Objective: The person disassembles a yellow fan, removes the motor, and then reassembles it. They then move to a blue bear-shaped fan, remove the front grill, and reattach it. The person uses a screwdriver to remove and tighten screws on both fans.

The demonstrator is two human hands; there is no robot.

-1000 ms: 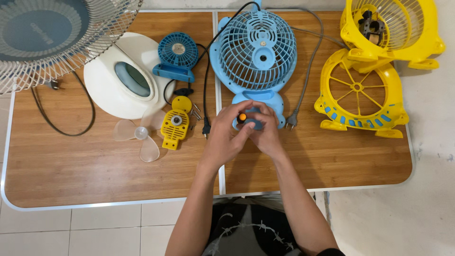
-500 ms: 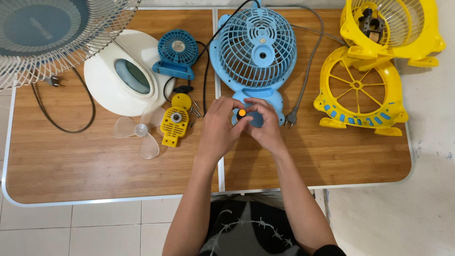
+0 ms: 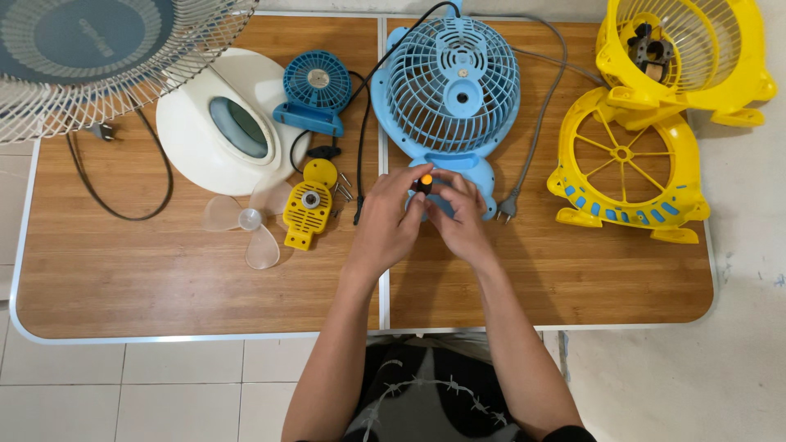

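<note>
A light blue table fan (image 3: 453, 82) lies grille-up on the wooden folding table (image 3: 164, 286). Both of my hands meet over its base (image 3: 485, 177). My left hand (image 3: 386, 223) pinches a small dark screwdriver with an orange cap (image 3: 426, 180), held upright against the base. The fingers of my right hand (image 3: 460, 219) close around the same tool from the other side. The tool's tip is hidden by my fingers. The fan's grey cord and plug (image 3: 508, 209) lie just to the right.
Left of my hands lie a yellow motor housing (image 3: 309, 206), loose screws (image 3: 344, 187), a clear propeller (image 3: 250, 223), a small dark blue fan (image 3: 315, 86) and a white fan base (image 3: 221, 123). A big grille (image 3: 98, 49) overhangs the far left. Yellow fan parts (image 3: 626, 164) sit on the right.
The orange-capped screwdriver and my fingertips have shifted slightly toward the fan's grille. Both hands stay closed around it.
</note>
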